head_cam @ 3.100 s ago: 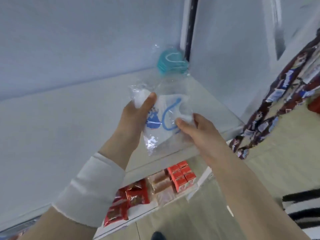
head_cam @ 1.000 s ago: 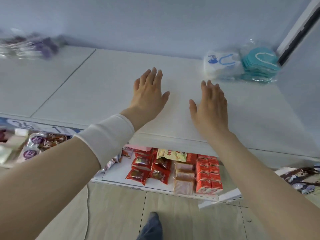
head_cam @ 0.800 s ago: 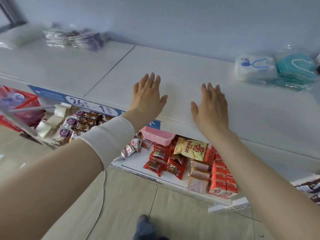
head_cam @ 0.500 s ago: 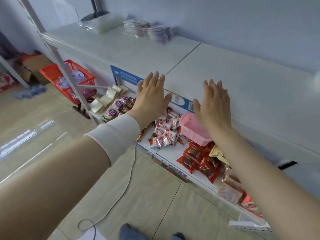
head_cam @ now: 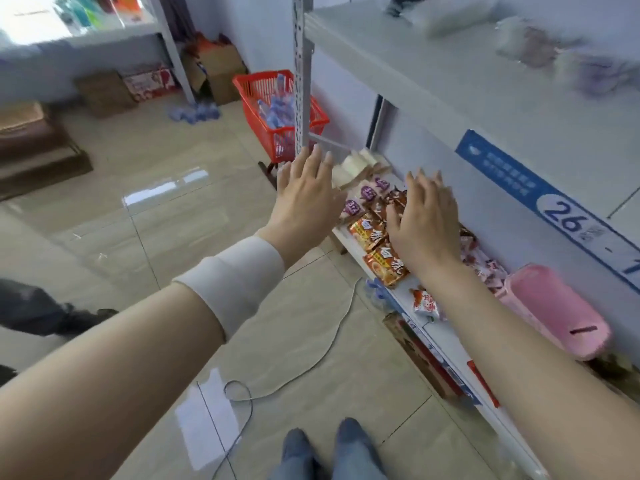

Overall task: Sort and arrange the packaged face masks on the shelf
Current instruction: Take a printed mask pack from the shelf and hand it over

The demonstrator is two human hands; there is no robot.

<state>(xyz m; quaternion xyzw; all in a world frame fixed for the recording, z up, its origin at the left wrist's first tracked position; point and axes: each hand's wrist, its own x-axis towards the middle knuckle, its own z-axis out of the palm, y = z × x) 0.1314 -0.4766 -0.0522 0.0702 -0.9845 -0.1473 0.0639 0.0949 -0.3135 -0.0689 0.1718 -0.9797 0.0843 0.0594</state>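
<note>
The left hand point(head_cam: 304, 199) and the right hand point(head_cam: 422, 220) are both spread flat, palms down, fingers straight and slightly apart. They hold nothing and touch nothing. They hang side by side in the air, in front of the lower tier, where snack packets point(head_cam: 377, 237) lie beneath the right hand. A white wrist band point(head_cam: 232, 278) wraps the left forearm.

The packaged face masks point(head_cam: 540, 46) lie on the upper white shelf point(head_cam: 450, 81), far and to the right of both hands, too blurred to tell their colours surely. A blue label point(head_cam: 554, 202) marked 26 runs along the shelf's front edge. A pink container point(head_cam: 554, 310) sits on the lower tier, near right. A red basket point(head_cam: 277, 112) stands on the floor beyond the left hand, and a cable point(head_cam: 311, 358) curls on the tiles nearby.
</note>
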